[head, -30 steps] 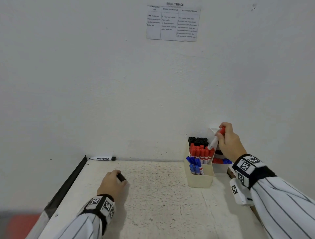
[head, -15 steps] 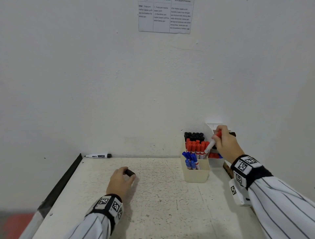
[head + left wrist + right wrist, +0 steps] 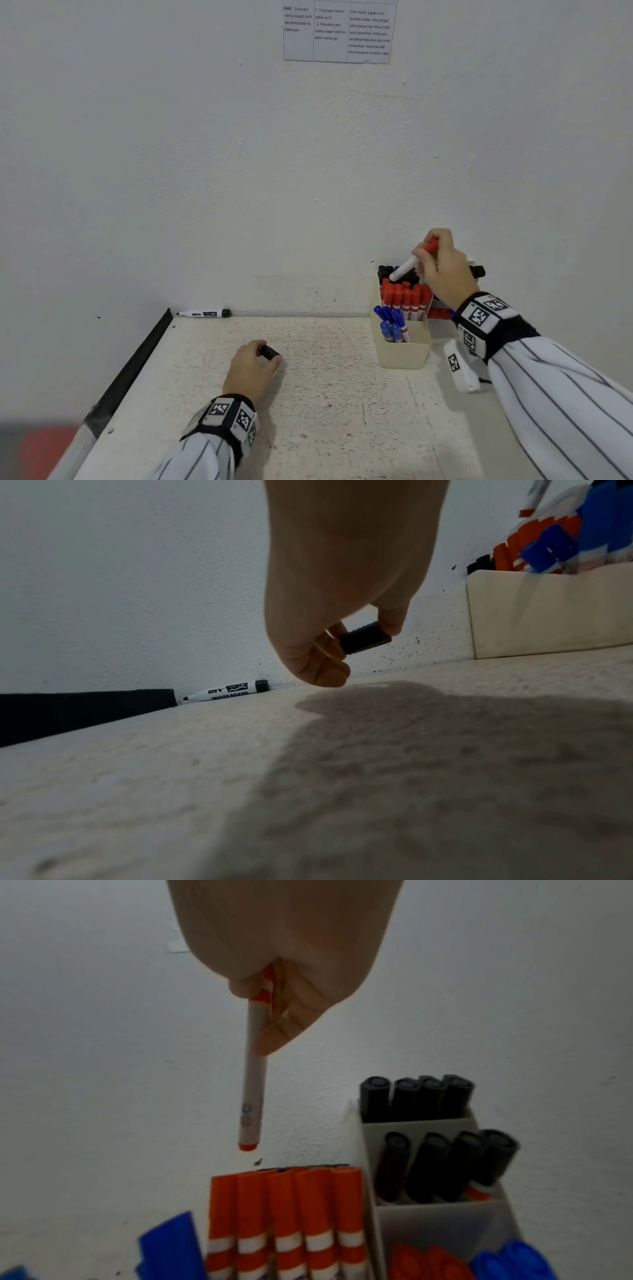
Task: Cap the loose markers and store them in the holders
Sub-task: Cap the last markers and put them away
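Note:
My right hand (image 3: 442, 263) grips a capped red marker (image 3: 409, 264) by its cap end, barrel pointing down over the red markers in the cream holder (image 3: 404, 353). In the right wrist view the red marker (image 3: 253, 1096) hangs just above the row of red caps (image 3: 284, 1194). My left hand (image 3: 255, 368) rests low over the table and pinches a black cap (image 3: 269, 352), also seen as the black cap (image 3: 365, 637) in the left wrist view. An uncapped black marker (image 3: 203, 313) lies against the wall at the table's back left.
A second, grey holder (image 3: 441, 1218) with black, red and blue markers stands right of the cream one, against the wall. A dark strip (image 3: 137, 359) runs along the table's left edge. A printed sheet (image 3: 339, 31) hangs on the wall.
My right hand has lifted the red marker up out of the red row and tilted it. My left hand with the black cap has shifted a little to the right.

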